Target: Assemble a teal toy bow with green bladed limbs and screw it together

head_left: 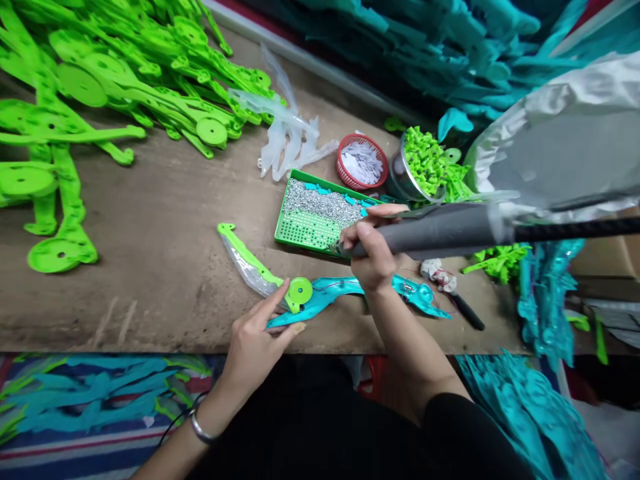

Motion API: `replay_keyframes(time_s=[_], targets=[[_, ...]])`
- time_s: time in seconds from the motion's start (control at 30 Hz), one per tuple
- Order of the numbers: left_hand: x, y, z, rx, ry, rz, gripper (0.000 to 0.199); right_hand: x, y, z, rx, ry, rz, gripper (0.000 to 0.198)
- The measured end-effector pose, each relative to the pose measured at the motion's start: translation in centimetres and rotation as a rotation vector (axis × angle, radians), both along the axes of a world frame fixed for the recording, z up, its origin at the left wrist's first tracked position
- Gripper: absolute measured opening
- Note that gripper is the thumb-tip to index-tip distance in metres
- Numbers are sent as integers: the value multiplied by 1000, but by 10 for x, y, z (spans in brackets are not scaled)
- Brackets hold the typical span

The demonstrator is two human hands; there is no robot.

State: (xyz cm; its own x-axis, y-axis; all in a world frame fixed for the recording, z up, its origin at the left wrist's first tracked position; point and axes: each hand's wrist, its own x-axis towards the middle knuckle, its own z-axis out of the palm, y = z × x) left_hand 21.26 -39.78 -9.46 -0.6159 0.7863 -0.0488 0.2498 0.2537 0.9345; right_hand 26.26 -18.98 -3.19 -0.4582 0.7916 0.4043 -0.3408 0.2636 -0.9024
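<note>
My left hand (256, 345) is closed on the near end of a curved turquoise plastic part (327, 291) lying on the bench. A lime-green arm with a round disc (301, 291) and a clear blade-like piece (250, 272) meet the turquoise part there, beside my index finger. My right hand (374, 257) is wrapped around a grey, pen-thick-to-wide electric screwdriver (440, 230). Its tip points left at the front edge of a green perforated tray (281, 230) holding many small silver screws (320, 200). Thin red wires run inside the turquoise part, partly hidden behind my right forearm.
Lime-green parts (125, 73) are heaped at back left, near translucent pieces (287, 137). A red basket (345, 177) and a metal bowl (400, 175) of green pieces stand behind the tray. A black-handled tool (467, 311) lies right. Turquoise parts (450, 53) are piled at the back.
</note>
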Motion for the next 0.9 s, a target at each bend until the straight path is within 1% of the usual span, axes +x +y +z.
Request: replay_keyframes(time_s=[0.1, 0.23, 0.33, 0.43, 0.63, 0.77, 0.83, 0.9], targets=[[0, -1, -2, 1, 48, -14, 64, -6, 11, -9, -34, -6, -24, 24], [0, -1, -3, 6, 43, -38, 60, -11, 12, -18, -87, -37, -32, 27], [-1, -1, -3, -4, 67, -51, 59, -15, 12, -22, -78, -84, -65, 29], [-1, -1, -2, -3, 73, -55, 59, -17, 14, -25, -64, -101, -62, 29], [-1, 0, 0, 7, 69, -72, 55, -20, 14, -24, -73, -152, -44, 30], [-1, 1, 0, -6, 33, -52, 55, -22, 15, -22, -46, -186, 4, 32], [0, 1, 1, -3, 17, -45, 55, -21, 15, -19, -24, -182, 15, 30], [0, 1, 2, 2, 21, -44, 54, -20, 14, -12, -3, -140, 15, 25]])
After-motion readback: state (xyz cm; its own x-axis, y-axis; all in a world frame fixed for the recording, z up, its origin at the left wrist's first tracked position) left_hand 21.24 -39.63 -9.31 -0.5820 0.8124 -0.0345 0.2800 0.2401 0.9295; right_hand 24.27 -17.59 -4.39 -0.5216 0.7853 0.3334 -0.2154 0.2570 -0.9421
